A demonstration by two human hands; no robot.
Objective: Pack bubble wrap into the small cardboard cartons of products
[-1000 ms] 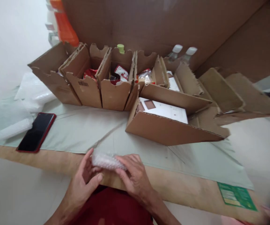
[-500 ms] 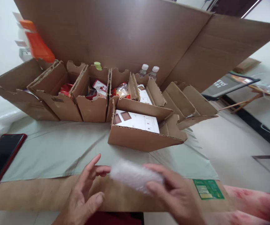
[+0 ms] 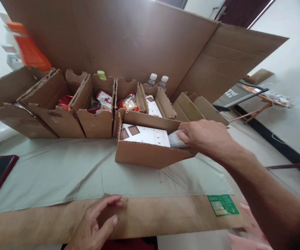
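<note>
Fingers [image 3: 184,129] of the right hand [image 3: 207,135] gripping a clear bubble-wrapped bundle [image 3: 175,139]

I have the bundle partly inside the long, open box of brown corrugated cardboard [image 3: 139,152], just beside a printed white carton [image 3: 150,136]. I hold the left hand [image 3: 91,224] empty, thumb and forefinger apart. I judge this the placing step; the next move calls for settling the bundle low, then loosening the grip without snagging the wrap. On the grey panel [image 3: 234,96] I make out what looks like "EYO"; print on the carton and the rectangular green label [image 3: 222,205] is too small to read.
</note>
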